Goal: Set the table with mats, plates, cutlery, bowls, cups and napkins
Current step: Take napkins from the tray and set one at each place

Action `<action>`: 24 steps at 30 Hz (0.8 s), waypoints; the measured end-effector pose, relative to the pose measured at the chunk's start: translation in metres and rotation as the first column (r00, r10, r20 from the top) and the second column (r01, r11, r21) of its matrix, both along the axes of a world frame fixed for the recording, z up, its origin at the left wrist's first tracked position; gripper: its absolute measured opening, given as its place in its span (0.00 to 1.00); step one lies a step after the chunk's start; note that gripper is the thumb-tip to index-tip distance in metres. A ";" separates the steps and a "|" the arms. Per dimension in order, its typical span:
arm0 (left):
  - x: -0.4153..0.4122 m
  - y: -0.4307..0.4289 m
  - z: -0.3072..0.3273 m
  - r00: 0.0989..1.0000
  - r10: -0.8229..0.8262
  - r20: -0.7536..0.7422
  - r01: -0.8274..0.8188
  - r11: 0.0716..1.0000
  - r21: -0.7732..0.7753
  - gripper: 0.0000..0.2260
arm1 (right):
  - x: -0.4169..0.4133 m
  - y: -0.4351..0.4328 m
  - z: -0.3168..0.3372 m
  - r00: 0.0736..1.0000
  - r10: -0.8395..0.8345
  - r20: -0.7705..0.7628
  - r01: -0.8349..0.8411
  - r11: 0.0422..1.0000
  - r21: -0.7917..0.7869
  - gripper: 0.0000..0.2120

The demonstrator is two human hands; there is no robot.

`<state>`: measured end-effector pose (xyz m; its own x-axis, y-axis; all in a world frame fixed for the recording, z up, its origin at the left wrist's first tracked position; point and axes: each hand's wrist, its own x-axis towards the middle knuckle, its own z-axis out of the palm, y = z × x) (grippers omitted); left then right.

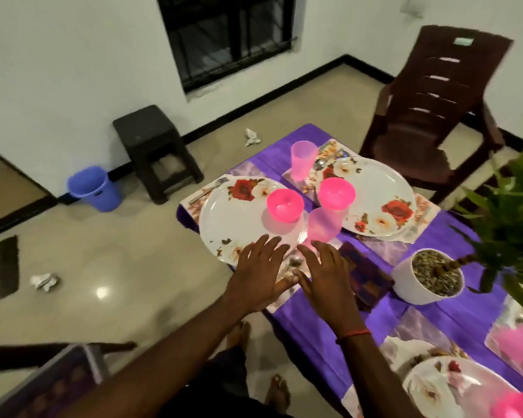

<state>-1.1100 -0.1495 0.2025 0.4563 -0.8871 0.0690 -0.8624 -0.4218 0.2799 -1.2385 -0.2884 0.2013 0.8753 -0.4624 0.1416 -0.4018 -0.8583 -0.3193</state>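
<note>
Two white rose-patterned plates lie on floral mats on the purple table: the near plate [233, 218] and the far plate [381, 191]. Each carries a bright pink bowl, the near bowl [284, 205] and the far bowl [336, 193]. A pale pink cup [322, 227] stands between the plates; a second cup [303, 159] stands further back. A fork [207, 190] lies left of the near plate, a spoon [322, 162] by the far one. My left hand [258, 273] and right hand [323, 274] hover flat with straight fingers over the near mat's corner [280, 303], thumbs touching, holding nothing.
A white pot [420, 279] with a green plant stands right of my hands. A brown chair [429, 110] sits behind the table. More plates and pink ware lie at the lower right. On the floor are a dark stool [154, 149], a blue bin [94, 188] and crumpled paper [44, 282].
</note>
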 end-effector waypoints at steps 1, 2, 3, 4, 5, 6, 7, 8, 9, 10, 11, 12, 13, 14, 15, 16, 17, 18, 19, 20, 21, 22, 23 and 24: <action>0.001 0.015 0.000 0.999 0.052 0.005 -0.052 0.998 0.021 0.31 | 0.007 0.008 -0.002 0.999 0.041 0.006 -0.041 0.999 0.017 0.26; 0.002 0.027 0.001 0.995 0.097 -0.003 -0.097 0.995 0.029 0.32 | 0.014 0.016 -0.003 0.997 0.078 0.011 -0.078 0.997 0.025 0.26; 0.004 0.043 0.001 0.988 0.154 -0.012 -0.153 0.987 0.038 0.33 | 0.023 0.027 -0.002 0.992 0.122 0.017 -0.122 0.992 0.035 0.26; 0.005 0.057 0.002 0.979 0.203 -0.014 -0.202 0.977 0.061 0.35 | 0.031 0.037 -0.002 0.987 0.159 0.027 -0.160 0.986 0.045 0.26; 0.007 0.070 0.003 0.969 0.245 -0.007 -0.243 0.965 0.102 0.37 | 0.038 0.046 0.000 0.980 0.195 0.043 -0.197 0.979 0.052 0.27; 0.010 0.085 0.003 0.955 0.295 0.017 -0.294 0.945 0.140 0.39 | 0.047 0.056 0.002 0.968 0.245 0.047 -0.247 0.968 0.047 0.27; 0.011 0.098 0.004 0.940 0.338 0.040 -0.339 0.926 0.164 0.40 | 0.053 0.065 0.003 0.957 0.287 0.036 -0.288 0.957 0.023 0.26; 0.014 0.112 0.005 0.921 0.386 0.059 -0.390 0.903 0.177 0.41 | 0.063 0.075 0.003 0.944 0.329 0.022 -0.329 0.944 -0.006 0.26; 0.016 0.125 0.006 0.903 0.424 0.071 -0.429 0.883 0.191 0.42 | 0.072 0.083 0.002 0.933 0.360 0.007 -0.359 0.933 -0.026 0.26; 0.018 0.135 0.008 0.889 0.452 0.076 -0.458 0.865 0.207 0.42 | 0.079 0.089 0.002 0.925 0.380 -0.009 -0.380 0.924 -0.038 0.28; 0.021 0.150 0.006 0.870 0.486 0.079 -0.491 0.843 0.220 0.42 | 0.089 0.100 0.001 0.910 0.412 -0.034 -0.414 0.909 -0.047 0.30; 0.023 0.162 0.005 0.854 0.515 0.077 -0.518 0.823 0.232 0.42 | 0.098 0.109 0.000 0.894 0.443 -0.062 -0.447 0.893 -0.062 0.31; 0.025 0.176 0.003 0.834 0.546 0.075 -0.547 0.802 0.240 0.42 | 0.107 0.120 -0.002 0.875 0.476 -0.086 -0.482 0.873 -0.077 0.31; 0.027 0.189 0.001 0.816 0.574 0.067 -0.571 0.784 0.244 0.42 | 0.117 0.131 -0.003 0.856 0.506 -0.105 -0.515 0.853 -0.082 0.31; 0.029 0.201 0.000 0.802 0.595 0.055 -0.589 0.771 0.243 0.43 | 0.125 0.140 -0.004 0.838 0.533 -0.114 -0.542 0.837 -0.077 0.31; 0.031 0.217 -0.002 0.783 0.621 0.043 -0.612 0.755 0.238 0.43 | 0.135 0.154 -0.005 0.816 0.565 -0.123 -0.575 0.816 -0.064 0.32; 0.033 0.229 -0.004 0.765 0.643 0.032 -0.631 0.740 0.233 0.43 | 0.144 0.166 -0.005 0.796 0.591 -0.128 -0.601 0.797 -0.057 0.32; 0.035 0.245 -0.007 0.742 0.670 0.019 -0.655 0.719 0.233 0.43 | 0.153 0.181 -0.004 0.773 0.621 -0.132 -0.631 0.774 -0.055 0.33; 0.037 0.258 -0.009 0.720 0.694 0.008 -0.676 0.698 0.235 0.42 | 0.161 0.193 -0.004 0.751 0.646 -0.138 -0.657 0.752 -0.056 0.33; 0.039 0.270 -0.011 0.699 0.715 0.003 -0.695 0.678 0.238 0.42 | 0.167 0.205 -0.003 0.729 0.669 -0.144 -0.681 0.730 -0.058 0.33; 0.040 0.286 -0.014 0.672 0.741 -0.001 -0.718 0.652 0.244 0.41 | 0.175 0.221 -0.003 0.700 0.698 -0.153 -0.711 0.701 -0.053 0.32; 0.042 0.299 -0.015 0.647 0.763 -0.011 -0.736 0.628 0.254 0.40 | 0.182 0.235 -0.004 0.673 0.721 -0.163 -0.735 0.676 -0.045 0.32; 0.043 0.315 -0.018 0.617 0.787 -0.022 -0.755 0.600 0.266 0.40 | 0.189 0.252 -0.005 0.643 0.747 -0.171 -0.761 0.648 -0.033 0.32; 0.044 0.328 -0.019 0.592 0.805 -0.031 -0.769 0.576 0.277 0.40 | 0.195 0.267 -0.006 0.617 0.766 -0.181 -0.781 0.624 -0.021 0.31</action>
